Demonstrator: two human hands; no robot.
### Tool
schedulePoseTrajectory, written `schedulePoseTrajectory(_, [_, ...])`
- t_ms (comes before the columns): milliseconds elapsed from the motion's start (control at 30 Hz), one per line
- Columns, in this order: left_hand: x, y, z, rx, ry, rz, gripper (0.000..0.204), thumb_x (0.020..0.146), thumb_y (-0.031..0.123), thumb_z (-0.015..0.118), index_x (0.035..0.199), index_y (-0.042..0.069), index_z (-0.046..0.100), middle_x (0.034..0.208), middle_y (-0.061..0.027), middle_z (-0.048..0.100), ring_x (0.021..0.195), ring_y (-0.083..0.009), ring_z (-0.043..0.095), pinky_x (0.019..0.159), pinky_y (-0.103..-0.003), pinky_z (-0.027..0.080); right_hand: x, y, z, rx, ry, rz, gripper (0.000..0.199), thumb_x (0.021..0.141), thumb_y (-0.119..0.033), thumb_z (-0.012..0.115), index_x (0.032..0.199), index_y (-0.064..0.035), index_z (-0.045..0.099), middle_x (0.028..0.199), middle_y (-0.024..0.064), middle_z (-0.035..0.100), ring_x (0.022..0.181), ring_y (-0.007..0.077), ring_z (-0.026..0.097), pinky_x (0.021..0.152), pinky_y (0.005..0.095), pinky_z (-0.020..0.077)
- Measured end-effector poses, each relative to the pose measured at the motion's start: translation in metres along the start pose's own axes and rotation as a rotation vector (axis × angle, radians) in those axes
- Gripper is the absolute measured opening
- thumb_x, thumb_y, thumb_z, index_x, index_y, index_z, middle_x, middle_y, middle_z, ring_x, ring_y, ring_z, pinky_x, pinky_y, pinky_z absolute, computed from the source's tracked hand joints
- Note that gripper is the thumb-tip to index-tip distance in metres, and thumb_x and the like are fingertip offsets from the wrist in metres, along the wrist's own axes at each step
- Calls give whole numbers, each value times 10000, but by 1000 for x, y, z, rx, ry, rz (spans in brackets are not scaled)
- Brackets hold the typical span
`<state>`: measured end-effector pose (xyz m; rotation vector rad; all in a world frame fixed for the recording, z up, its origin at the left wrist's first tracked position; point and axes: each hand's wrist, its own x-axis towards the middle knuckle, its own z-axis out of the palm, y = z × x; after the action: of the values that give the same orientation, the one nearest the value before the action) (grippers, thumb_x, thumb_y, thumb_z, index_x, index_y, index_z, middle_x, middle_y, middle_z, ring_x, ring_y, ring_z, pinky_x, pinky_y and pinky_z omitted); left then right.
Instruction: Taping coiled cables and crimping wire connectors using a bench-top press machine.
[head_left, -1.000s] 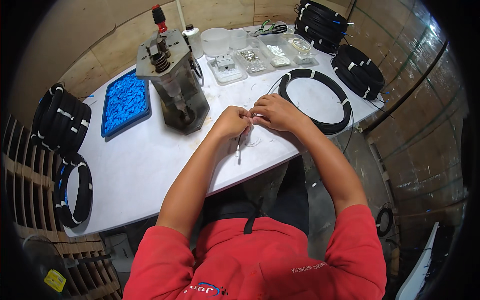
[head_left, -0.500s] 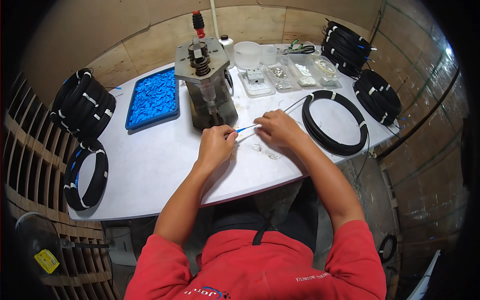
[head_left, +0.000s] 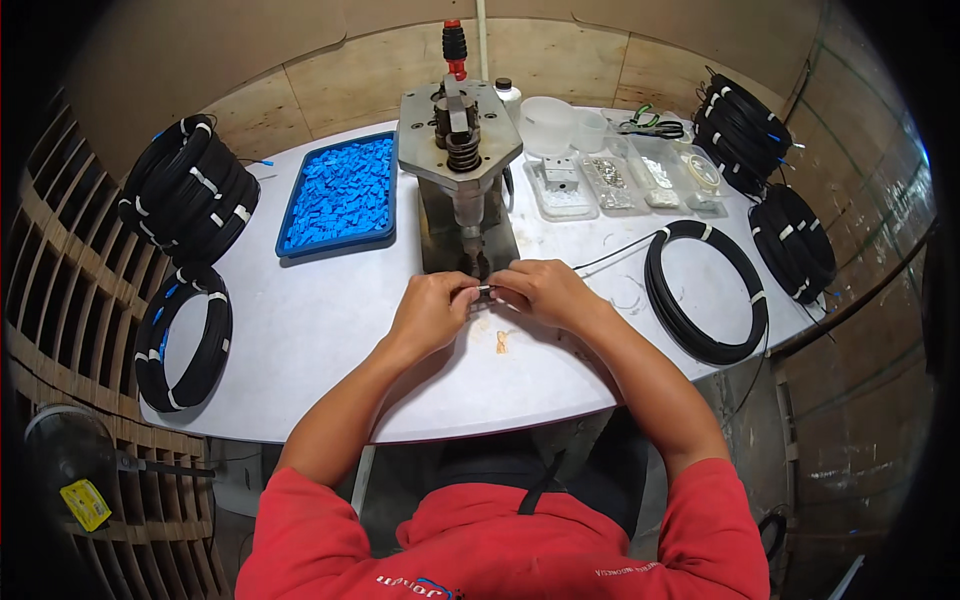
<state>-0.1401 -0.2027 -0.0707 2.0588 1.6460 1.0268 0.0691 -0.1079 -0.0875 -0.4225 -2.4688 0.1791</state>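
Observation:
Both hands meet at the foot of a metal hand press (head_left: pixel 466 215), fingertips almost touching. Between them shows a short silvery piece (head_left: pixel 484 289), too small to make out fully. My left hand (head_left: pixel 430 308) is closed in a pinch at its left end. Closed on the other side, my right hand (head_left: pixel 545 291) grips a thin black cable (head_left: pixel 615 254), which runs right to a large black cable coil (head_left: pixel 656 300) lying on the table. My fingers hide the cable's end. The press's spring and ram stand just beyond my hands.
A blue tray (head_left: pixel 337 243) of small blue plastic pieces stands left of the press. Bundled black cable coils (head_left: pixel 190 200) stack at the left, with more coils (head_left: pixel 742 130) at the right. Clear boxes (head_left: pixel 612 185) of small parts, tubs (head_left: pixel 548 125) and pliers (head_left: pixel 650 128) sit behind.
My hands have come together at the press's foot. The blue piece seen at my left fingertips is now out of sight, and a silvery piece shows there. The whole view has shifted a little.

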Motion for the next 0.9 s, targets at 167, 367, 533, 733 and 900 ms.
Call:
schedulePoseTrajectory(167, [8, -13, -8, -142, 73, -188, 188, 925, 89, 673, 1045, -28, 757, 859, -157, 766, 752, -178, 744, 704, -307, 576, 16, 17, -14, -7, -42, 12, 183, 865, -125, 747, 1035, -94, 689, 829, 104, 675, 701, 320, 670, 619, 409, 544])
schedulePoseTrajectory(367, [14, -22, -3, -153, 135, -182, 196, 901, 71, 714, 1068, -21, 760, 844, -146, 767, 734, -139, 716, 677, -273, 552, 17, 29, -14, 61, -1, 62, 227, 829, -39, 735, 1037, -103, 669, 884, 89, 666, 739, 305, 675, 635, 390, 553])
schedulePoseTrajectory(533, [14, -29, 4, -234, 189, -205, 205, 877, 77, 760, 1061, -14, 767, 831, -140, 765, 711, -124, 696, 661, -268, 538, 9, 28, -3, 80, 7, 83, 287, 796, -4, 713, 1055, -116, 664, 942, 79, 646, 748, 294, 669, 630, 388, 554])
schedulePoseTrajectory(733, [11, -28, 3, -192, 173, -219, 193, 889, 71, 747, 1068, 3, 773, 854, -124, 770, 758, -133, 706, 706, -267, 546, 4, 19, 5, 76, 63, 85, 247, 824, -23, 712, 1054, -104, 671, 937, 74, 633, 761, 292, 665, 636, 389, 554])
schedulePoseTrajectory(900, [10, -41, 13, -272, 229, -120, 193, 891, 75, 727, 1069, 20, 778, 876, -145, 763, 754, -158, 707, 708, -278, 544, 2, 19, 11, 118, 127, 220, 179, 880, -119, 726, 1053, -100, 683, 933, 71, 665, 795, 298, 669, 674, 387, 555])
